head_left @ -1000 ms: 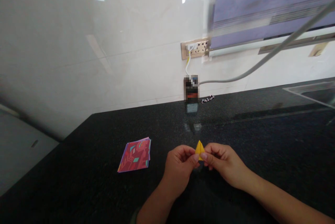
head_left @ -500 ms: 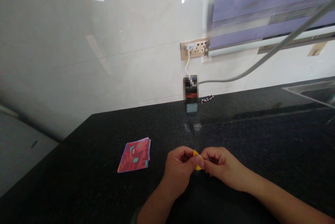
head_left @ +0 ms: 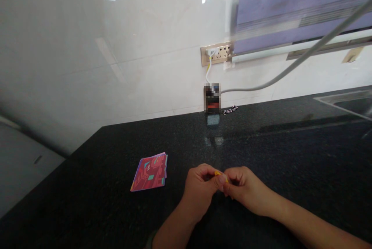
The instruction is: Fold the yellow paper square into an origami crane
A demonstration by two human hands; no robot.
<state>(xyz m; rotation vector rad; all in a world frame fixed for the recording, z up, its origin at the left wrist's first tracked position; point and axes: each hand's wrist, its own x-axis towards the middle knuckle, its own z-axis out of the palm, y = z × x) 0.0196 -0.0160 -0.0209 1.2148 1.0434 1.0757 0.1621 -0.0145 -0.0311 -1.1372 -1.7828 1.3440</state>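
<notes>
Both hands meet above the dark counter (head_left: 186, 140), with the yellow piece (head_left: 217, 173) between their fingertips. The left hand (head_left: 197, 191) is closed in a pinch, its thumb lying across the piece and hiding much of it. The right hand (head_left: 251, 192) is likewise closed, fingers curled, its thumb and fingertips at the opposite side; how firmly each grips cannot be told. The piece lies to the right of the left palm and to the left of the right palm. Its visible part runs obliquely, from the far side by the left fingers down toward the right fingertips; the full outline and true long axis are hidden. Neither hand is clearly the nearer, since the fingers of both reach it. The cards (head_left: 149, 173), stacked slightly askew, lie flat well to the left of the left hand. At the wall stand a box (head_left: 212, 98), its detail blurred, and a chain (head_left: 230, 110) beside it.
</notes>
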